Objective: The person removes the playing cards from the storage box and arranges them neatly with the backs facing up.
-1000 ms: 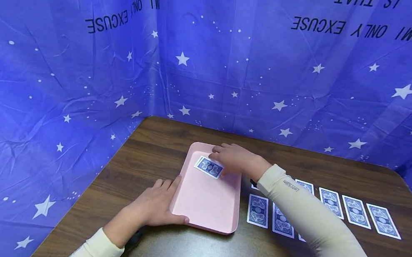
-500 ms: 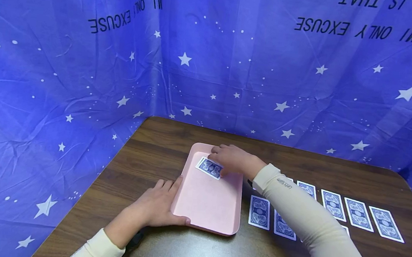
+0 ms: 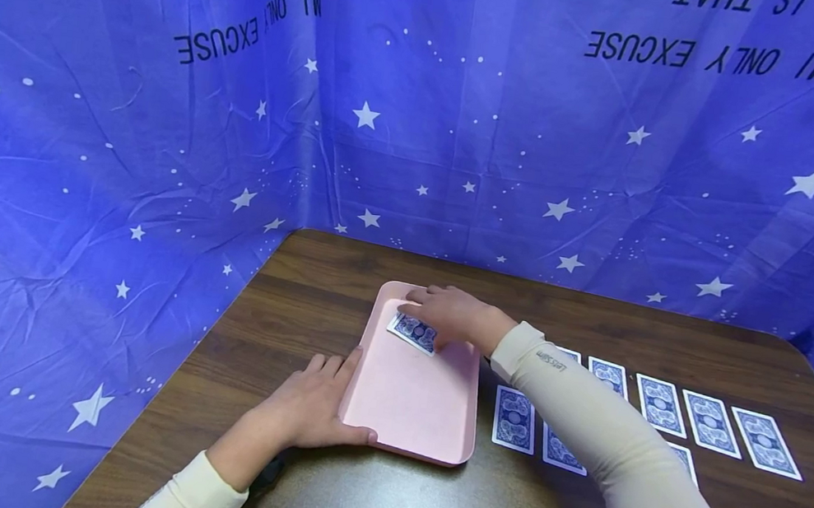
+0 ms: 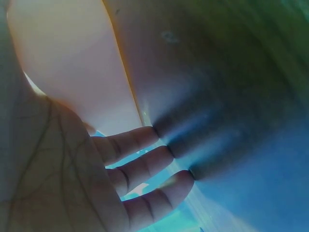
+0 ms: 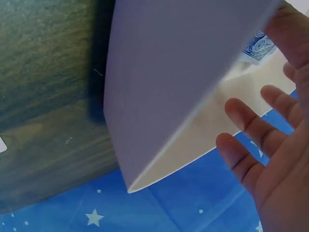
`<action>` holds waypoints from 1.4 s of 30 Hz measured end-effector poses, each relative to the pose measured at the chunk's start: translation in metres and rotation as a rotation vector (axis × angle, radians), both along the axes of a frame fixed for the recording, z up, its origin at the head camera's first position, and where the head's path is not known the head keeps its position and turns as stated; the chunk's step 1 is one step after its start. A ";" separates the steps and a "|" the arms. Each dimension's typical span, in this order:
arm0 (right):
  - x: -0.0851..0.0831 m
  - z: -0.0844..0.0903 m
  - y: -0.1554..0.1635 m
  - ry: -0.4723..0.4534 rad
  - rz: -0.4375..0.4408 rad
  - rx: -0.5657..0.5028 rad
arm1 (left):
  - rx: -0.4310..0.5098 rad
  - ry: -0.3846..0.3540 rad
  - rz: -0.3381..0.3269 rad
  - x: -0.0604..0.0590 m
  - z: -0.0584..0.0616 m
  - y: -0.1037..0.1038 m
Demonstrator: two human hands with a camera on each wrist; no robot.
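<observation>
A pink tray (image 3: 406,403) lies on the wooden table, with a small stack of blue-backed playing cards (image 3: 414,332) face down near its far end. My left hand (image 3: 313,401) rests at the tray's near left corner, thumb along the near edge and fingers by the left side; in the left wrist view its fingertips (image 4: 181,183) meet the tabletop. Over the cards reaches my right hand (image 3: 449,312), covering their right part. Its fingers (image 5: 246,121) are spread and loosely bent in the right wrist view. Whether its thumb touches the cards is hidden.
Right of the tray, two rows of face-down playing cards (image 3: 705,422) lie on the table (image 3: 345,272). My right forearm (image 3: 583,421) crosses above them and hides several. A blue starry curtain (image 3: 465,128) hangs behind and to the left.
My right hand has shifted slightly left over the card stack and now covers more of its far edge. The left hand stays at the tray corner.
</observation>
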State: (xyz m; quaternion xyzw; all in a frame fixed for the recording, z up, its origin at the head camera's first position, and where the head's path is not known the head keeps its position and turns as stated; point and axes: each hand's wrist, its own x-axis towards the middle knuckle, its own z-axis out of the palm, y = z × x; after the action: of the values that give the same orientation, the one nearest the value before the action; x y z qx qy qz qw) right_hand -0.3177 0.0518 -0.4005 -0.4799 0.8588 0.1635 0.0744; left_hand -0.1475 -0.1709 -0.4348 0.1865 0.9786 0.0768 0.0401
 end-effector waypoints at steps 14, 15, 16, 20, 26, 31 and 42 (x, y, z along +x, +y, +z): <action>0.004 0.003 -0.009 -0.021 0.038 0.058 | -0.003 0.017 -0.003 0.000 0.000 0.000; 0.004 0.002 -0.009 -0.021 0.037 0.059 | -0.003 0.018 -0.003 0.000 0.000 0.000; 0.004 0.002 -0.010 -0.021 0.033 0.066 | -0.004 0.018 -0.003 0.000 0.000 0.000; 0.004 0.002 -0.012 -0.022 0.038 0.084 | -0.001 0.020 -0.002 0.001 0.000 0.000; 0.005 0.003 -0.012 -0.006 0.068 0.099 | 0.004 0.022 -0.006 0.001 0.000 0.000; 0.005 0.005 -0.014 -0.007 0.068 0.127 | 0.001 0.014 -0.004 0.001 0.000 0.001; 0.004 0.002 -0.019 0.047 0.098 0.180 | 0.008 0.021 -0.001 0.001 0.000 0.001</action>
State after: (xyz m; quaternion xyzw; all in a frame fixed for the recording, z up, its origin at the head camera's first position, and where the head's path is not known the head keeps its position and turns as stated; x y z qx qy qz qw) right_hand -0.3137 0.0329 -0.3984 -0.5087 0.8176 0.2548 0.0887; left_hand -0.1462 -0.1700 -0.4344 0.1880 0.9786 0.0786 0.0293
